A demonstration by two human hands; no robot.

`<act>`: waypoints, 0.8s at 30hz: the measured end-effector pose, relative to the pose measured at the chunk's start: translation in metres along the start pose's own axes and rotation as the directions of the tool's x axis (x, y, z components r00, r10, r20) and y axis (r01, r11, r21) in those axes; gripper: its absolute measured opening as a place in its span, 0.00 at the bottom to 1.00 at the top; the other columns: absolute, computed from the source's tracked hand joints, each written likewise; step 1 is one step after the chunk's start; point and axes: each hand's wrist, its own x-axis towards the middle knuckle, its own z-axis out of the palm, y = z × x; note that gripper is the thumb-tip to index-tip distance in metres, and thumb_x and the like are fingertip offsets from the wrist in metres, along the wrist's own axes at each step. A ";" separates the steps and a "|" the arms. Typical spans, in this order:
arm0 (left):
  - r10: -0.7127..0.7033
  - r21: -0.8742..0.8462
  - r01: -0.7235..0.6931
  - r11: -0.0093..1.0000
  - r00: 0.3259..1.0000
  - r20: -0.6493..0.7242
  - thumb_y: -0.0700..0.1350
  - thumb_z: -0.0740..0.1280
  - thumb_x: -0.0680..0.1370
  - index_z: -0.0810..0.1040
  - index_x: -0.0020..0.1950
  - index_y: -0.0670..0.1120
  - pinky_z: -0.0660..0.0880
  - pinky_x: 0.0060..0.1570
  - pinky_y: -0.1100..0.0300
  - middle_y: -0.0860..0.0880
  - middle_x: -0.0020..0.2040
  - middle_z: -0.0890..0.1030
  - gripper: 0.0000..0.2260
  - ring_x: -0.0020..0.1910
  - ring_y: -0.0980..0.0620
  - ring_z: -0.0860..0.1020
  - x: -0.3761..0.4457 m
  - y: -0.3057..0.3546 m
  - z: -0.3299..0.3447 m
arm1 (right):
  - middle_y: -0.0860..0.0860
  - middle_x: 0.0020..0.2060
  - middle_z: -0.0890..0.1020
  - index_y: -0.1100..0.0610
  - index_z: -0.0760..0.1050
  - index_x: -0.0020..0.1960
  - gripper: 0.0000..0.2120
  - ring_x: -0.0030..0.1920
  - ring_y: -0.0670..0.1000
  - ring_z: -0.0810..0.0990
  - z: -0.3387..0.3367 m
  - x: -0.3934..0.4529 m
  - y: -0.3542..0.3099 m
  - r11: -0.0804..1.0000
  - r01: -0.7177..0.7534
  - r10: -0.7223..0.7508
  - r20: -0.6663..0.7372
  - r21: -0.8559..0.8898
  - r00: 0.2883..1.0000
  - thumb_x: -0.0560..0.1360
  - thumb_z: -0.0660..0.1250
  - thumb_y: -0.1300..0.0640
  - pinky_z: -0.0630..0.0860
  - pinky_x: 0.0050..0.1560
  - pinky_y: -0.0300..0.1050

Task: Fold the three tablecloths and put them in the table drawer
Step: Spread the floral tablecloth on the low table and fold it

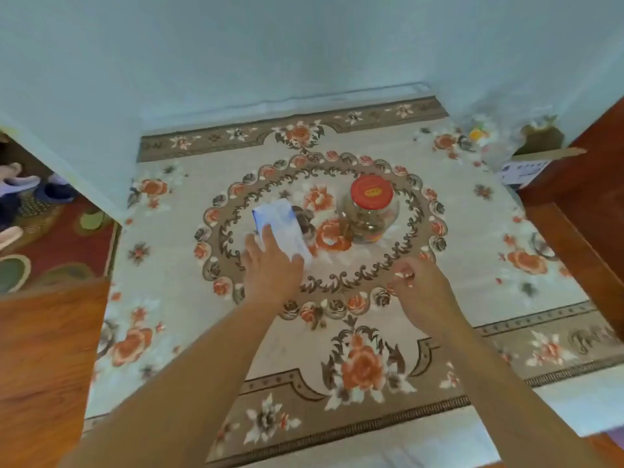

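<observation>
A floral tablecloth [236, 332] with orange roses and a brown oval wreath lies spread flat over the table. At its middle, my left hand [270, 268] grips the near end of a white and blue box [282, 228]. My right hand [418, 285] hovers just above the cloth to the right, fingers curled inward, holding nothing I can make out. A glass jar [369, 214] with a red lid stands upright right of the box. No drawer is in view.
A pale wall [304, 45] rises behind the table. Wooden furniture [587, 204] flanks the right side, with a cardboard box [526, 167] at the far right corner. Wooden floor [44, 349] and a patterned rug [50, 251] with slippers lie left.
</observation>
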 end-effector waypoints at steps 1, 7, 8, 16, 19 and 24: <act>-0.025 0.024 0.026 0.999 0.999 -0.037 0.57 0.63 0.81 0.45 0.83 0.52 0.58 0.75 0.38 0.42 0.82 0.44 0.37 0.80 0.35 0.49 0.017 0.009 0.013 | 0.47 0.56 0.75 0.53 0.75 0.63 0.11 0.53 0.47 0.74 0.000 0.006 0.005 1.000 -0.009 0.009 -0.010 -0.005 1.000 0.82 0.62 0.54 0.70 0.45 0.39; -0.276 0.081 0.284 0.956 0.957 -0.093 0.69 0.62 0.77 0.42 0.82 0.56 0.58 0.73 0.37 0.39 0.82 0.43 0.42 0.78 0.34 0.53 0.081 0.038 0.067 | 0.47 0.57 0.74 0.48 0.75 0.62 0.10 0.55 0.49 0.77 -0.005 0.027 0.045 0.998 -0.064 0.064 0.032 0.004 0.997 0.82 0.63 0.51 0.75 0.55 0.48; -0.285 0.098 0.294 0.951 0.953 -0.101 0.68 0.63 0.77 0.43 0.82 0.56 0.58 0.73 0.37 0.39 0.82 0.45 0.42 0.77 0.34 0.54 0.083 0.037 0.069 | 0.47 0.57 0.73 0.46 0.74 0.60 0.08 0.56 0.49 0.77 -0.007 0.031 0.049 0.998 -0.065 0.065 0.027 0.006 0.998 0.81 0.63 0.51 0.75 0.57 0.47; -0.189 -0.061 0.186 0.981 0.981 -0.052 0.53 0.69 0.76 0.50 0.82 0.55 0.67 0.70 0.35 0.43 0.80 0.53 0.40 0.77 0.35 0.59 0.004 -0.014 0.008 | 0.48 0.59 0.75 0.54 0.74 0.66 0.14 0.59 0.50 0.77 0.001 0.046 0.053 0.992 -0.099 0.092 0.082 0.084 0.992 0.81 0.63 0.55 0.73 0.57 0.47; -0.257 -0.075 0.252 0.965 0.965 -0.054 0.51 0.70 0.77 0.52 0.82 0.54 0.76 0.59 0.41 0.46 0.78 0.53 0.38 0.67 0.35 0.68 -0.055 -0.055 -0.021 | 0.50 0.62 0.74 0.54 0.70 0.69 0.19 0.60 0.53 0.77 0.008 0.051 0.047 0.971 -0.182 0.169 0.096 0.153 0.981 0.80 0.66 0.54 0.76 0.59 0.51; -0.477 -0.076 0.471 0.879 0.869 -0.131 0.46 0.72 0.76 0.57 0.81 0.48 0.67 0.69 0.41 0.39 0.77 0.56 0.37 0.67 0.35 0.69 -0.098 -0.119 -0.044 | 0.56 0.73 0.65 0.54 0.64 0.74 0.31 0.74 0.58 0.62 0.009 0.092 -0.008 0.984 0.145 -0.172 -0.323 -0.106 0.931 0.75 0.69 0.46 0.63 0.74 0.57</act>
